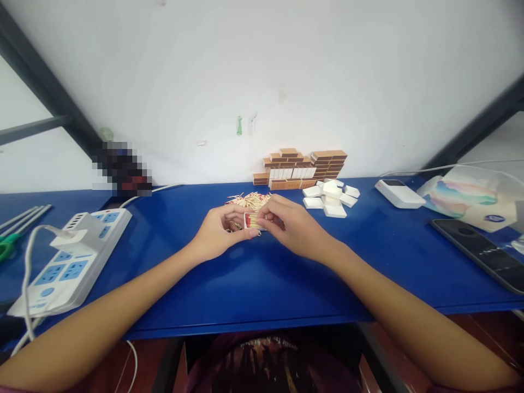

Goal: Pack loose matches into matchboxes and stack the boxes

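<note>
Hands meet at the middle of the blue bench (262, 284), and it's all fingertip work. Left hand (219, 232) is curled around a small matchbox tray (252, 220), thumb along its near edge, fingers cupped behind it. Right hand (292, 226) comes in from the other side, fingers bent and pinched on the same tray's right end, so both hands are closed on it together. Matches show inside the tray, red tips just visible between the fingers. The tray sits just above the bench surface; whether it touches the bench I cannot tell.

Right behind the hands lies a loose heap of matches (249, 200), fanned out on the bench and partly hidden by the knuckles. Further back, against the white wall, a stack of brown matchbox sleeves (305, 164) stands in stepped rows. Just in front and to the right of that stack, a cluster of white inner trays (331, 197) lies jumbled.

Out to the left, a white and blue power strip (71, 262) with a plug and cable in it. Far left edge, green-handled scissors (6, 246). To the right, a white power bank (399, 192), beyond it a tissue pack (470, 202) in pastel print, and a dark phone (478, 252) lying flat near the bench's right end.
</note>
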Demonstrator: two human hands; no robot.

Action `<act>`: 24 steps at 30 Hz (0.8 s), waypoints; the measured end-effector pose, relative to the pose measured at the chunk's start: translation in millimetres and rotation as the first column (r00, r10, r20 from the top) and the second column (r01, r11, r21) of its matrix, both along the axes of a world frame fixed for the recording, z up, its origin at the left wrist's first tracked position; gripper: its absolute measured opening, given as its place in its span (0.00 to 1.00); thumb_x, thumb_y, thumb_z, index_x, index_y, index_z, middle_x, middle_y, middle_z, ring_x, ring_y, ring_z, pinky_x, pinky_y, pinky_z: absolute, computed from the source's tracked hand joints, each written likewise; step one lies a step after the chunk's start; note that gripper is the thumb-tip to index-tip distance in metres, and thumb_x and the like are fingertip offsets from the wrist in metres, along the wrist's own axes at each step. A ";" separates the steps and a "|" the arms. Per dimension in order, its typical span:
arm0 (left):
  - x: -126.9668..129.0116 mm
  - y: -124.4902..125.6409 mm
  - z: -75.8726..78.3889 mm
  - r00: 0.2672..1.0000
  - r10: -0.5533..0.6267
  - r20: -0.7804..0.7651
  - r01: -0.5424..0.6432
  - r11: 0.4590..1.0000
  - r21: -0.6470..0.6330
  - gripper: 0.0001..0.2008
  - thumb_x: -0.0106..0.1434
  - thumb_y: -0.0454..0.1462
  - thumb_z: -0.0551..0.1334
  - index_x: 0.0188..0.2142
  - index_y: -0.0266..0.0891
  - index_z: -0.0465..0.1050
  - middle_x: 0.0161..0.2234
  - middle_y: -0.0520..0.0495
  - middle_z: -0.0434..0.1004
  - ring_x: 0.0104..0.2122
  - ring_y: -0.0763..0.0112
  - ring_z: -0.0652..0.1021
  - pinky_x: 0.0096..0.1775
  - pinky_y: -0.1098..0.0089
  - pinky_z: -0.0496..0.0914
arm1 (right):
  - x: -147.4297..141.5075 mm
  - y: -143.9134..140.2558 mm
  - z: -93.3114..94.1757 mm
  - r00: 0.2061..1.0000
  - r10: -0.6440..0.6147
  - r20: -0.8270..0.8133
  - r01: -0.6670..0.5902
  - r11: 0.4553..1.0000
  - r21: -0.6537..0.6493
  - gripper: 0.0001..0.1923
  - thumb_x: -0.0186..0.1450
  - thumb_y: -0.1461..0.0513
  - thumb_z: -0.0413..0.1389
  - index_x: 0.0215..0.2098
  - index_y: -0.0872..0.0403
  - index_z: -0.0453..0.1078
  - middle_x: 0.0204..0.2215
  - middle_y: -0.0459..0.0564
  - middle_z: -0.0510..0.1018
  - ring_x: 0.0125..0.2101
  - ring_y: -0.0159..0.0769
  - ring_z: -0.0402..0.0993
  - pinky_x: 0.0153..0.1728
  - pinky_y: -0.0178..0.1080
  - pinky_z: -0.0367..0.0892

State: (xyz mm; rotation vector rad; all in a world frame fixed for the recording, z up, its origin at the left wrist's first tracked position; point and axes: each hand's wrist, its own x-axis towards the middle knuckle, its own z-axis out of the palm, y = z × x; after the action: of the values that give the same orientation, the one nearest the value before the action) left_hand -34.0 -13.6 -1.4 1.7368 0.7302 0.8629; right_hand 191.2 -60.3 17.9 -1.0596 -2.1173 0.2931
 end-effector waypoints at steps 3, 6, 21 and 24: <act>-0.8 4.2 1.4 0.998 0.058 0.025 -0.058 0.998 -0.001 0.25 0.54 0.43 0.79 0.48 0.38 0.79 0.38 0.44 0.86 0.30 0.67 0.82 0.32 0.67 0.75 | 11.6 7.7 1.4 0.993 -0.110 -0.030 0.112 0.993 0.045 0.05 0.75 0.60 0.54 0.40 0.51 0.70 0.35 0.48 0.72 0.32 0.35 0.69 0.34 0.39 0.65; -3.0 11.8 1.8 0.990 0.137 0.031 -0.138 0.990 0.032 0.24 0.53 0.43 0.79 0.47 0.37 0.79 0.40 0.42 0.87 0.33 0.67 0.83 0.34 0.67 0.75 | 34.4 21.9 -1.7 0.972 -0.233 0.042 0.231 0.972 0.047 0.06 0.74 0.61 0.54 0.39 0.52 0.71 0.35 0.49 0.73 0.32 0.36 0.70 0.35 0.40 0.65; -9.8 24.1 4.1 0.976 0.215 -0.010 -0.214 0.973 0.090 0.26 0.53 0.45 0.77 0.48 0.35 0.80 0.38 0.42 0.87 0.34 0.66 0.82 0.35 0.67 0.74 | 41.8 44.9 -40.2 0.919 -0.208 0.333 0.263 0.956 -0.128 0.05 0.72 0.64 0.55 0.36 0.52 0.68 0.36 0.52 0.76 0.34 0.39 0.71 0.36 0.40 0.64; -11.2 25.3 3.8 0.980 0.198 -0.009 -0.197 0.977 0.084 0.27 0.54 0.45 0.77 0.49 0.34 0.79 0.40 0.40 0.87 0.35 0.66 0.82 0.37 0.67 0.74 | 49.7 44.5 -35.6 0.916 -0.222 0.335 0.278 0.952 -0.130 0.06 0.73 0.63 0.55 0.36 0.52 0.67 0.36 0.52 0.76 0.34 0.39 0.71 0.37 0.41 0.64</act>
State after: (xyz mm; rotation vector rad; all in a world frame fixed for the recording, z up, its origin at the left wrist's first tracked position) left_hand -45.2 11.7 2.3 1.7669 0.9015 1.0267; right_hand 240.9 -15.9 -17.7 -1.5573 -2.2293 0.1956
